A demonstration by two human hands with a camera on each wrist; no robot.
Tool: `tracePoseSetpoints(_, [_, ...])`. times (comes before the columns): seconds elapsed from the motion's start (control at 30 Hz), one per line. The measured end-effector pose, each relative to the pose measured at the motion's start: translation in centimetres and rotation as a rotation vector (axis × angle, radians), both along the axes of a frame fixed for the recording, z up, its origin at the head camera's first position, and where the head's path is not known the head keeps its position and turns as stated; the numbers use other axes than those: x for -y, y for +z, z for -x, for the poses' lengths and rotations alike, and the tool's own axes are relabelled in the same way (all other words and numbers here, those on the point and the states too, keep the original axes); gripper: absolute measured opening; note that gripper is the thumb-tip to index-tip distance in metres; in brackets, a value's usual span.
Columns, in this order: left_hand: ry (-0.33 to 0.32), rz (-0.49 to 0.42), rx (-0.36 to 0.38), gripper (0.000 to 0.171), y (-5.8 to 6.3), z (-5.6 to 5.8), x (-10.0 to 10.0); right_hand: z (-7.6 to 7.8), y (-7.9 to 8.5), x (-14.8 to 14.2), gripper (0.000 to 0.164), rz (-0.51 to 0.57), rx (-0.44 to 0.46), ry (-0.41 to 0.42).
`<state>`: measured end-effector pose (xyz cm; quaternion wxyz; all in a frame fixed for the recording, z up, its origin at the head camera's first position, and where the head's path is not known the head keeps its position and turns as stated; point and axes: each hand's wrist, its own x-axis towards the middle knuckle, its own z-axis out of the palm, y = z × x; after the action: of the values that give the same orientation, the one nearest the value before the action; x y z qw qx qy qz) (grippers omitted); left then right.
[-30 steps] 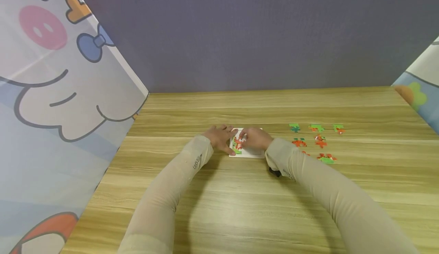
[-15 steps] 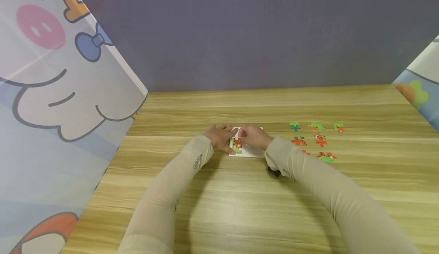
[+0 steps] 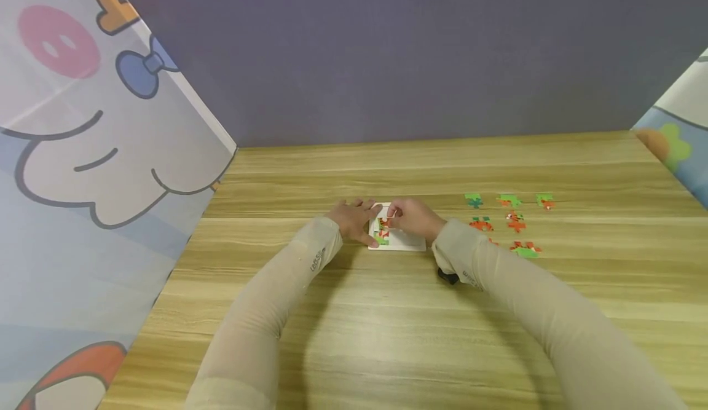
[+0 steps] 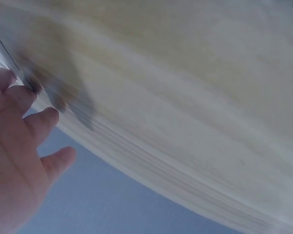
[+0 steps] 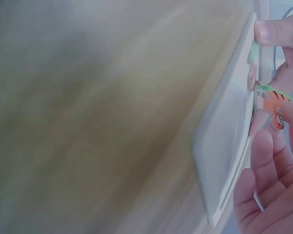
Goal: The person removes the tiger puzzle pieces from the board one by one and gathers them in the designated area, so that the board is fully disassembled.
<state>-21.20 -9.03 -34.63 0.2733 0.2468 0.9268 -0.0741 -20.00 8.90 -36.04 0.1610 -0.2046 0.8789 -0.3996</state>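
A white puzzle tray (image 3: pixel 409 243) lies on the table between the hands, with green and orange pieces in its left part. My left hand (image 3: pixel 353 220) lies at the tray's left side, fingers spread and thumb on its lower left corner. In the left wrist view, the left hand's fingers (image 4: pixel 41 124) are slightly bent near the tray edge. My right hand (image 3: pixel 416 218) is over the tray, pinching an orange striped puzzle piece (image 5: pixel 273 105) with a green edge between thumb and fingertips. That piece stands tilted close over the tray in the right wrist view.
Right of the tray lie several loose puzzle pieces, among them a green one (image 3: pixel 473 200), an orange one (image 3: pixel 481 224) and an orange-green one (image 3: pixel 525 249). The right sleeve (image 3: pixel 498 268) partly covers another. A grey wall (image 3: pixel 387 59) rises behind the table (image 3: pixel 343 336).
The right hand's fingertips have moved a little up over the tray, and the orange piece now shows tilted between them. The left hand keeps its place. The view has shifted slightly.
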Motion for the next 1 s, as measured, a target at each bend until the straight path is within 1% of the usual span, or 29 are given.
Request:
tracePoseSetpoints(0.2, [-0.021,0.014,-0.008,0.101,0.4,-0.3,0.1,-0.5,-0.3,-1.3,0.005,0.051,-0.016,-0.002])
tracePoseSetpoints(0.43, [-0.011,-0.036,-0.006,0.101,0.0,-0.5,0.5,-0.5,-0.7,-3.9,0.007,0.088,-0.023,-0.042])
tracePoseSetpoints(0.57, [-0.032,-0.063,-0.008,0.099,-0.1,-0.7,0.8,-0.6,-0.9,-6.0,0.009,0.096,-0.033,-0.069])
tracePoseSetpoints(0.67, [-0.067,-0.072,-0.015,0.097,-0.3,-0.6,0.9,-0.8,-1.0,-7.6,0.011,0.069,-0.043,-0.111])
tracePoseSetpoints(0.73, [-0.074,-0.072,-0.019,0.096,-0.4,-0.6,1.0,-0.9,-0.9,-8.6,0.013,0.043,-0.039,-0.139])
tracePoseSetpoints(0.9, [-0.061,-0.082,-0.015,0.096,-0.8,-0.4,1.1,-1.3,-0.4,-11.0,0.019,0.01,0.003,-0.202])
tracePoseSetpoints(1.0, [-0.051,-0.086,-0.011,0.096,-0.9,-0.3,1.1,-1.6,-0.3,-12.6,0.022,-0.016,-0.01,-0.225])
